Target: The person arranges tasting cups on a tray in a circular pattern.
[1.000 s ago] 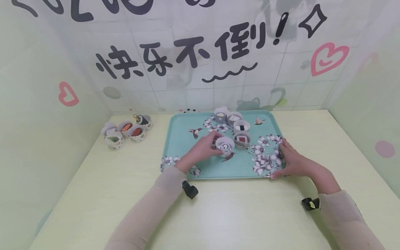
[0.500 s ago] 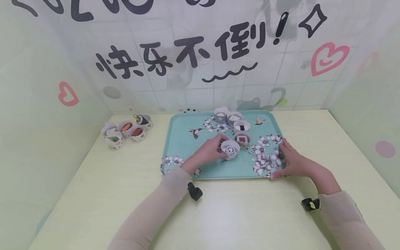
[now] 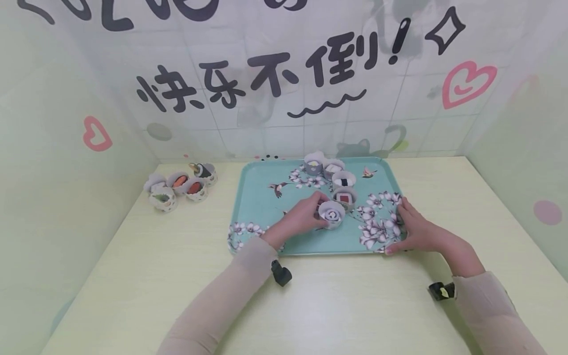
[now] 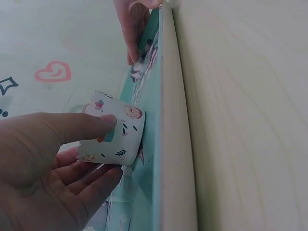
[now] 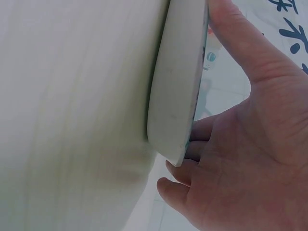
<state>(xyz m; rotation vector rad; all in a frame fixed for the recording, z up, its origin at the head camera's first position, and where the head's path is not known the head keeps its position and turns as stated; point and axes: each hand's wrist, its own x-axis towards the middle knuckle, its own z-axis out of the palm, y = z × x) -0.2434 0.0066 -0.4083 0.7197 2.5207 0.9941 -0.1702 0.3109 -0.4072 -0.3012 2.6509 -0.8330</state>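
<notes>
My left hand (image 3: 307, 215) pinches a paper baking cup (image 3: 332, 215) between thumb and fingers, just over or on the teal tray (image 3: 266, 204). A small white piece with a dark pattern sits in it. In the left wrist view the cup (image 4: 118, 127) is tilted and shows a printed side; I cannot tell whether its base touches the tray. Directly behind it stands a cup with a white-and-red sushi piece (image 3: 344, 198). My right hand (image 3: 419, 230) grips the tray's front right corner, thumb at the front edge (image 5: 175, 86) and fingers along the right side.
Three more filled cups, among them one with a black-banded piece (image 3: 343, 180), curve toward the tray's back edge. At the table's back left, several cups cluster, one holding an orange-topped piece (image 3: 179, 181). Printed wall sheets (image 3: 275, 133) enclose the back and sides.
My left hand has carried its cup right and slightly toward me, to just in front of the cup with the white-and-red piece. The right hand stays at the tray corner.
</notes>
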